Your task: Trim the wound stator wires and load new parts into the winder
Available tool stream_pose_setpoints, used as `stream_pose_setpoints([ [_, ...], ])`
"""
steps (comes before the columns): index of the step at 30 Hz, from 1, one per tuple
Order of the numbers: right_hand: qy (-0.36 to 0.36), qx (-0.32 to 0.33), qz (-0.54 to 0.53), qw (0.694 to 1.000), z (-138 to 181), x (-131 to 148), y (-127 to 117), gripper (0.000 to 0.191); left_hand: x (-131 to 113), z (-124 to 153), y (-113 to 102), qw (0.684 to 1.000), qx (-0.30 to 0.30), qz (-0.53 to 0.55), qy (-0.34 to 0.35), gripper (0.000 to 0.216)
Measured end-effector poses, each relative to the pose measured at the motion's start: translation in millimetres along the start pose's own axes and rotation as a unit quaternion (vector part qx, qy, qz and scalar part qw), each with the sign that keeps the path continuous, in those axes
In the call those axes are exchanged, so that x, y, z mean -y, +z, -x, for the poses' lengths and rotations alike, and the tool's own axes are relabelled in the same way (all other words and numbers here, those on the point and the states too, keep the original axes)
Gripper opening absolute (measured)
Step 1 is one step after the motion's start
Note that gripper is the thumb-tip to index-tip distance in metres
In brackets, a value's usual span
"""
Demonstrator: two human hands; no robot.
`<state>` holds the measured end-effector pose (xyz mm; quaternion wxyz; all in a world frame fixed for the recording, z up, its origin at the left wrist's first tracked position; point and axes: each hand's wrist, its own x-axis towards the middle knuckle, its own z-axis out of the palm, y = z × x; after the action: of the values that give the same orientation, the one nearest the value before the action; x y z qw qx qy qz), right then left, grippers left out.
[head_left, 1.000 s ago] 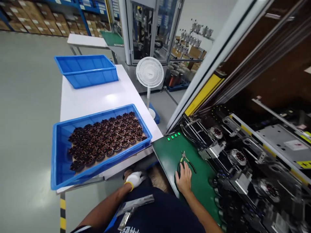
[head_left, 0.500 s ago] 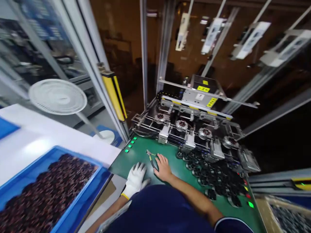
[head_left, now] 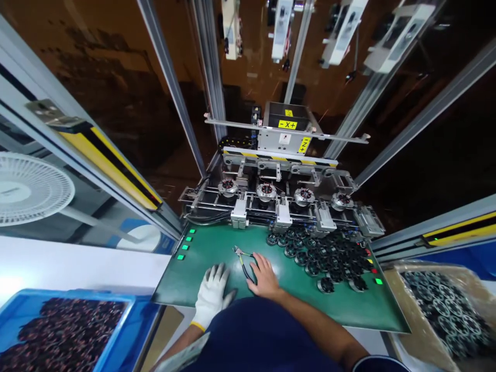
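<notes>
Two hands rest on a green surface [head_left: 217, 248] at the front of a machine. The left hand [head_left: 211, 294], in a white glove with a yellow cuff, lies flat with fingers spread and its grip released, holding nothing. The right hand [head_left: 265, 276] is bare and lies palm down just beside it, its fingers draped over the dark handles of a small pair of pliers [head_left: 242, 257]; the grip is loose, and whether the fingers actually curl round the handles cannot be told. The pliers lie on the green surface between the two hands, with the metal nose pointing away from the person toward the machine.

To the right of the pliers, a cluster of dark round parts [head_left: 321, 256] sits on the same surface, well apart from the hands. Beyond it, four round wound parts [head_left: 266, 191] sit in a row in the machine's metal holders. Green lit buttons [head_left: 185, 247] run along the left edge of the surface. A blue bin [head_left: 127, 330] of dark parts sits at lower left, a white fan [head_left: 27, 188] stands farther left, and a lined box [head_left: 399, 289] of round parts sits at lower right.
</notes>
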<state>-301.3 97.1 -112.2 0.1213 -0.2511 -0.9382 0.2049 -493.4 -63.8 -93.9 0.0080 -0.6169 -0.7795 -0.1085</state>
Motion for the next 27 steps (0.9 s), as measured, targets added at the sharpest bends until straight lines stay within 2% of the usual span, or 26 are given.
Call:
stream_pose_setpoints([
  [15, -0.008, -0.01, 0.001, 1.0, 1.4, -5.8, 10.0, 0.065, 5.2, 2.3, 9.6, 0.996, -0.073, -0.016, 0.038, 0.051],
  [27, -0.014, -0.013, -0.005, 1.0, -0.7, -6.5, 12.9, 0.067, 9.9, 1.3, 14.3, 0.995, -0.082, -0.036, 0.045, 0.051],
])
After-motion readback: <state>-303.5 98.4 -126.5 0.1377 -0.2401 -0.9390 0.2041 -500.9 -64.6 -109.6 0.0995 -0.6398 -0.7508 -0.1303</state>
